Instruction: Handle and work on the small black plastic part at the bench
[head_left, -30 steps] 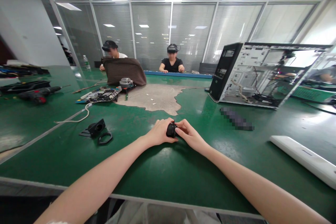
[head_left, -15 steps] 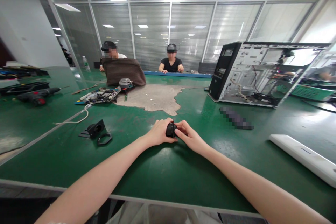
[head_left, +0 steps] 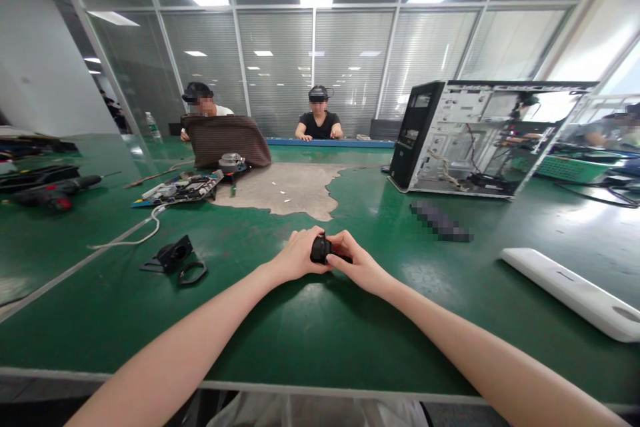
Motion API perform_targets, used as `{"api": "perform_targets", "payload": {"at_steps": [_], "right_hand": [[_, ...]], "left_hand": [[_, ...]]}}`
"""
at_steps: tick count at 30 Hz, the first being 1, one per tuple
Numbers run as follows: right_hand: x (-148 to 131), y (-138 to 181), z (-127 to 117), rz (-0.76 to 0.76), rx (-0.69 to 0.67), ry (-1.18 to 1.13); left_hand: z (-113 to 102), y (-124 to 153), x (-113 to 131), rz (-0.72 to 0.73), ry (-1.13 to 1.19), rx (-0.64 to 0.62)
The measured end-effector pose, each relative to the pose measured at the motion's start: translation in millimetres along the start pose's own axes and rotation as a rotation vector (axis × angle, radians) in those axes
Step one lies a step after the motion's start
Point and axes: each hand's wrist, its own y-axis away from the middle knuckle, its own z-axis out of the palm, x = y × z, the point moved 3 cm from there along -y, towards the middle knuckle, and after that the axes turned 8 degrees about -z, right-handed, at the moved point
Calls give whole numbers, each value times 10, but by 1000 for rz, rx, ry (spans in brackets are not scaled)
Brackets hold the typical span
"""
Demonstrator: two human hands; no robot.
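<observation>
Black part (head_left: 320, 248) clamped between left hand (head_left: 299, 254) and right hand (head_left: 356, 263), over green table (head_left: 310, 327).

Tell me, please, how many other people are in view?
3: a person in white behind the cloth, a person in black beside them, a person at the right edge, partly visible. The case may hide more.

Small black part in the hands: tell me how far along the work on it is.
Done: a black housing and a black ring already lie loose on the green table, off to the left. In hand: the left hand and right hand both grip the small black part. Left: those two loose pieces lie untouched; how they fit cannot be told.
</observation>
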Motion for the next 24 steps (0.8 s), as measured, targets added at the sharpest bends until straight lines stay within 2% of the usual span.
{"api": "perform_targets", "payload": {"at_steps": [7, 14, 20, 24], "right_hand": [[16, -44, 28, 60, 80, -6], [-32, 1, 20, 20, -19, -29], [38, -28, 4, 27, 50, 20], [81, -36, 5, 66, 37, 60]], "left_hand": [[4, 0, -14, -27, -7, -15], [-14, 3, 11, -35, 4, -10], [-1, 3, -9, -28, 4, -3], [1, 8, -11, -22, 1, -4]]}}
